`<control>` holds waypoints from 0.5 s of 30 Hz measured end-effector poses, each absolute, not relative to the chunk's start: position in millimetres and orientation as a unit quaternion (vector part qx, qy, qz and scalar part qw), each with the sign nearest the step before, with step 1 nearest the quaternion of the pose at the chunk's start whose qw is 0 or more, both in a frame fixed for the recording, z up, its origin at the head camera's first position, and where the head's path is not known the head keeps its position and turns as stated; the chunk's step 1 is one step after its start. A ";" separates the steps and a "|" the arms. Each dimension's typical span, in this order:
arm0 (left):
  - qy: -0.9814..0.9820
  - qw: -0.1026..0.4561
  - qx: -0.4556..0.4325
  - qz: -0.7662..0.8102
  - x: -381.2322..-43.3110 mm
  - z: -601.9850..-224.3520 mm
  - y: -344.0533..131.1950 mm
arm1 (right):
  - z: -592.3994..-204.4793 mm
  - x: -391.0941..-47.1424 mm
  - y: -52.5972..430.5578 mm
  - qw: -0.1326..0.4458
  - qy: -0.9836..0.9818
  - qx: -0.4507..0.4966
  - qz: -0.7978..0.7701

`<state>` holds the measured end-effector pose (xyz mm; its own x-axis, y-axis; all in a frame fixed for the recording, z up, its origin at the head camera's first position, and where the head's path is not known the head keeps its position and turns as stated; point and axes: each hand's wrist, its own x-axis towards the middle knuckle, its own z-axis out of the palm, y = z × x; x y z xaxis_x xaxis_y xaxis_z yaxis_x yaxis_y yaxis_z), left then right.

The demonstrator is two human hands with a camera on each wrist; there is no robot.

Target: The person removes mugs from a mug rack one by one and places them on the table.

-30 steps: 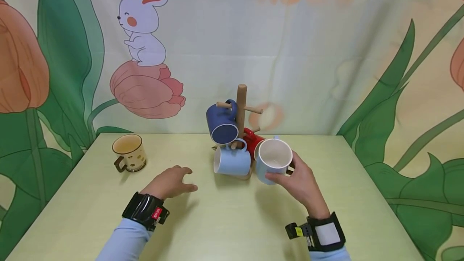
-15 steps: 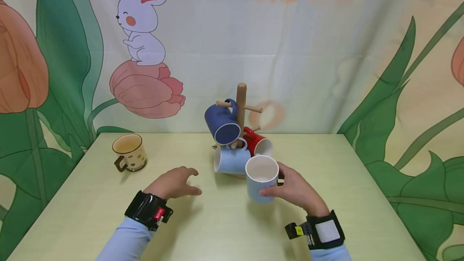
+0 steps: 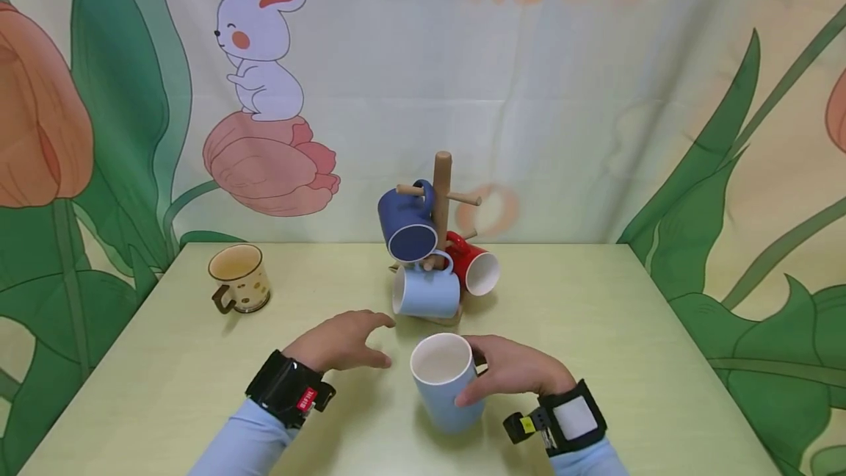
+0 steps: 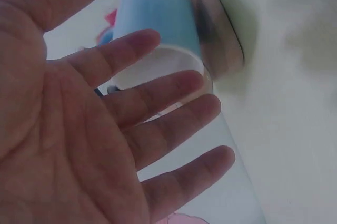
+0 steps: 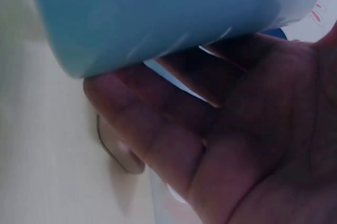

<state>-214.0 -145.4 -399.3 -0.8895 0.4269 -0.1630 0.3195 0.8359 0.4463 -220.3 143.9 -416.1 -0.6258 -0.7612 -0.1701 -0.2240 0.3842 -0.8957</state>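
My right hand (image 3: 518, 369) holds a light blue mug (image 3: 444, 388) with a white inside, thumb on its near side and fingers round the far side. The mug leans slightly, its mouth facing up, over the front middle of the table. In the right wrist view the fingers (image 5: 152, 124) lie along the wall of the blue mug (image 5: 158, 18). To the left of that mug, my left hand (image 3: 344, 341) hovers with nothing in it. Its fingers are spread and straight in the left wrist view, in front of a hanging light blue mug (image 4: 158, 13).
Behind the hands stands a wooden mug tree (image 3: 441, 167). On it hang a dark blue mug (image 3: 408, 225), a light blue mug (image 3: 428, 292) and a red mug (image 3: 474, 267). A yellowish patterned mug (image 3: 241, 281) stands at the table's back left. A printed cloth (image 3: 562, 94) hangs behind.
My right hand has brought the light blue mug away from the mug tree, toward me and to the left. The left hand has shifted right, closer to that mug.
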 end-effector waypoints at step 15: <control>0.877 0.132 0.376 0.267 -210.0 -406.1 -130.6 | -421.5 -221.9 131.2 0.363 0.725 -0.333 -0.482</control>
